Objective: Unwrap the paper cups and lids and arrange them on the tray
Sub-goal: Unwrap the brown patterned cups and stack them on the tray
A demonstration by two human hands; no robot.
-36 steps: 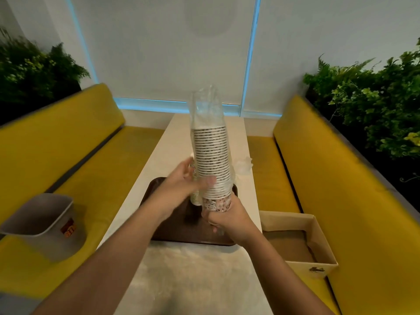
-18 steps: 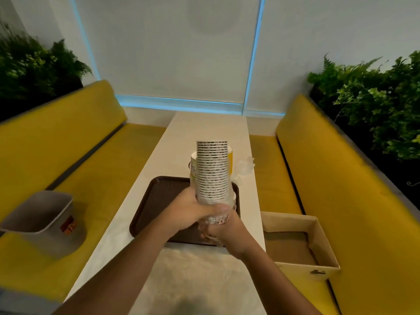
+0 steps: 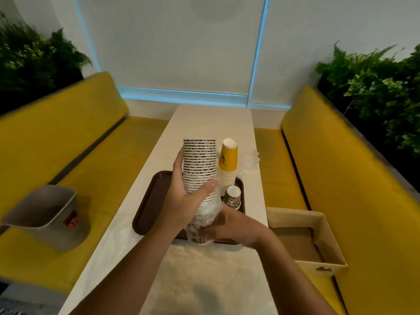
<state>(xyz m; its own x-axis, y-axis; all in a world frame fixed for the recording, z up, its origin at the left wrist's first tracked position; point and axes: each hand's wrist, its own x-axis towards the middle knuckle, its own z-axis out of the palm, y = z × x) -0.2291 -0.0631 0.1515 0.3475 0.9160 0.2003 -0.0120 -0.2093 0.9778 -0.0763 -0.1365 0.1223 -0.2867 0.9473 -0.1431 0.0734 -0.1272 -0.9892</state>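
Left hand curled round patterned cup stack, held upright over tray, 6 o'clock edge. Right hand grips plastic wrap bunched on stack's lower end. Yellow cup stack at tray's 1 o'clock.

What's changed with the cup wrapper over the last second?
The plastic wrap has been pulled down the patterned cup stack: a second ago it rose above the top, now it is bunched round the bottom, where the right hand grips it. The left hand still holds the stack; tray and yellow cups unchanged.
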